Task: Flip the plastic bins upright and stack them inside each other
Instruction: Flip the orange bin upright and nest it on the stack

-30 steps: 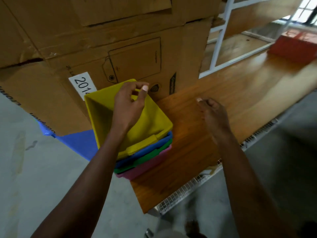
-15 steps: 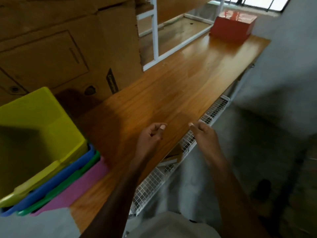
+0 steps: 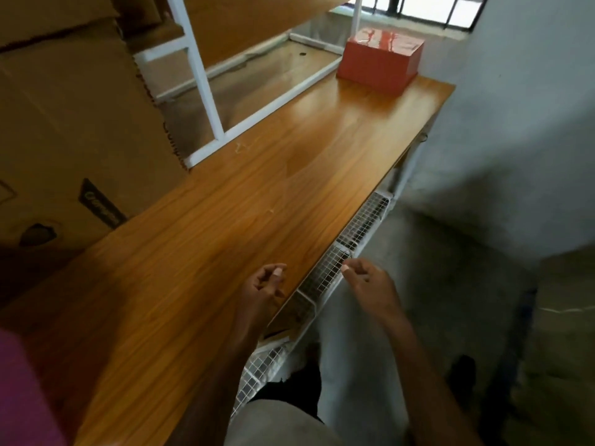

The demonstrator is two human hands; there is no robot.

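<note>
Bins are almost out of sight: only a pink bin (image 3: 22,394) shows, as a blurred corner at the lower left edge, resting on the wooden table (image 3: 225,220); whether others are nested in it cannot be told. Nearest the camera, the left hand (image 3: 262,284) hovers over the table's front edge with fingers loosely curled round nothing, and the right hand (image 3: 370,284) hangs just past that edge, above the wire mesh rack (image 3: 325,275), equally slack and empty. Neither touches a bin. To all appearances the step is a search for any bin left over, and doing it well means scanning the whole tabletop before turning away. Farther back, a cardboard box (image 3: 70,130) stands at the left, a white metal frame (image 3: 206,88) beside it, and a red box (image 3: 380,59) at the far end near the window. No upturned bin shows anywhere along the table, so the stacking is probably finished.
</note>
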